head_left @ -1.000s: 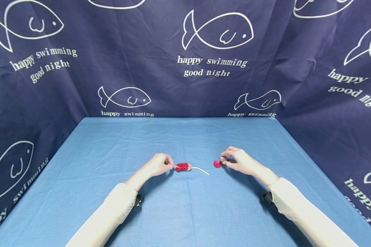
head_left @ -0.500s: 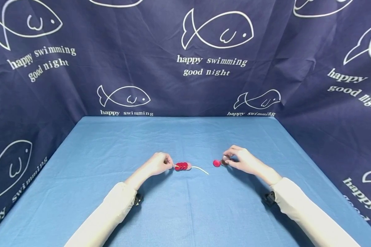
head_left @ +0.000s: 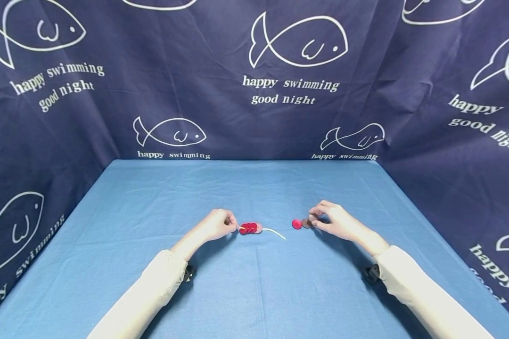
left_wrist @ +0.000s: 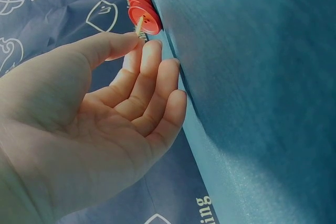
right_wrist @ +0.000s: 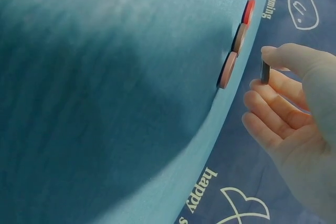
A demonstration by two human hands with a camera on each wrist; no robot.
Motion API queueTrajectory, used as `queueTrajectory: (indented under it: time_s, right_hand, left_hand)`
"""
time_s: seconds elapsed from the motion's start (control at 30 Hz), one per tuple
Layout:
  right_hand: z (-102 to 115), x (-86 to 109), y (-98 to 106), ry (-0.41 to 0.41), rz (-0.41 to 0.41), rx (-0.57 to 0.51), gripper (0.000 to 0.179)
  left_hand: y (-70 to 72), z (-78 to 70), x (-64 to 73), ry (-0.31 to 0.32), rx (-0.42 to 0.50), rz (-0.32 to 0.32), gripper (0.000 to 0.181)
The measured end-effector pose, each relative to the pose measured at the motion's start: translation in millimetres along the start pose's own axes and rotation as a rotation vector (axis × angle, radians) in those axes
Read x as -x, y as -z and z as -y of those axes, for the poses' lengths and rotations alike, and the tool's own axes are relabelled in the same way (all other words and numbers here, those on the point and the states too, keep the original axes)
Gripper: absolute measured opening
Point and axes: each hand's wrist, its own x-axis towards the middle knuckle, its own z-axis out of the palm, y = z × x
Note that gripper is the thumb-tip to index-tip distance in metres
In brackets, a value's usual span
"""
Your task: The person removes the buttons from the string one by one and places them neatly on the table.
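My left hand [head_left: 217,225] pinches one end of a white cord [head_left: 275,232] between thumb and fingertips. Several overlapping red buttons [head_left: 249,228] and a pink button [head_left: 259,228] are threaded on that cord; its free end trails to the right. In the right wrist view, my right hand [right_wrist: 294,103] pinches a dark button [right_wrist: 265,72] on edge, raised off the cloth. Below it lie a red button [right_wrist: 249,12], a brown button [right_wrist: 240,39] and a pinkish-brown button [right_wrist: 228,70] in a touching row. From the head view, the right fingers partly cover this row.
A blue cloth [head_left: 237,292] covers the table. Dark blue curtains [head_left: 220,103] with white fish drawings stand behind and at both sides. A black wrist device [head_left: 371,273] sits at the right cuff.
My right hand has shifted slightly right with the button it pinches, showing more of the brown button beside the red one. The left hand and threaded buttons stay nearly still.
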Motion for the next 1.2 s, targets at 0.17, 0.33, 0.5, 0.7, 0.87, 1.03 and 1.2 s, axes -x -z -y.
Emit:
queueTrajectory:
  time_s: [0.17,0.33,0.5,0.7,0.87,1.03,1.2]
  right_hand:
    - [-4.0,2.7,-1.8,0.018,-0.027,0.012,0.024]
    - [-6.5,5.7,-1.9,0.016,-0.035,0.011,0.025]
    - [-7.5,7.7,-1.0,0.002,-0.023,0.015,0.024]
    - [-8.2,9.6,1.7,0.001,-0.031,0.019,0.023]
    - [-8.2,11.0,3.9,-0.002,-0.039,0.022,0.021]
    - [-9.1,12.6,5.8,-0.028,-0.027,0.024,0.020]
    - [-10.2,14.6,7.2,-0.055,0.004,0.028,0.021]
  left_hand:
    - [-1.1,1.6,-0.7,-0.001,-0.004,0.002,0.005]
    - [-1.8,2.5,-1.2,-0.002,-0.005,-0.004,0.005]
    - [-2.7,3.2,-1.7,0.004,-0.003,-0.004,0.005]
    - [-3.2,2.7,-1.5,0.009,-0.004,-0.003,0.005]
    - [-2.5,2.6,-1.9,0.006,-0.005,-0.004,0.005]
    - [-2.2,1.2,-1.8,0.012,-0.006,0.002,0.005]
    - [-1.8,0.6,-1.3,0.013,-0.004,0.003,0.005]
